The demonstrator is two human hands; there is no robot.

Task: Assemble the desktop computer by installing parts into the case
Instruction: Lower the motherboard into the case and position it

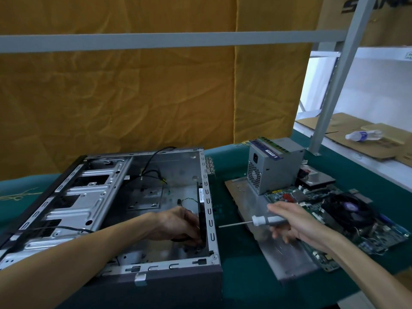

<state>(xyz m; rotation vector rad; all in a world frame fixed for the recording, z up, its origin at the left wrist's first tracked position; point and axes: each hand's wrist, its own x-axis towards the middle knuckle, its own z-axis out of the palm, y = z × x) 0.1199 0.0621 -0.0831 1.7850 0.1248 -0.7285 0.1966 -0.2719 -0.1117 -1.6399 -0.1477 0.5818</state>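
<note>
White-handled screwdriver (265, 220), one, lies gripped in the right hand (292, 221), shaft pointing left. Left hand (180, 224) reaches inside the one open case (124, 210), fingers curled on a black fan (201, 217) at its right wall. Right of it, on green cloth (234, 284): one motherboard (347, 221), one power supply (273, 166) behind. Yellow curtain (133, 90) far.

I see a silver-grey case (207, 219) on my teal table cover (240, 282), a mustard-yellow curtain (133, 97) behind, a green motherboard (367, 237), a grey power supply (276, 170), my white-and-grey-handled screwdriver (263, 220)
</note>
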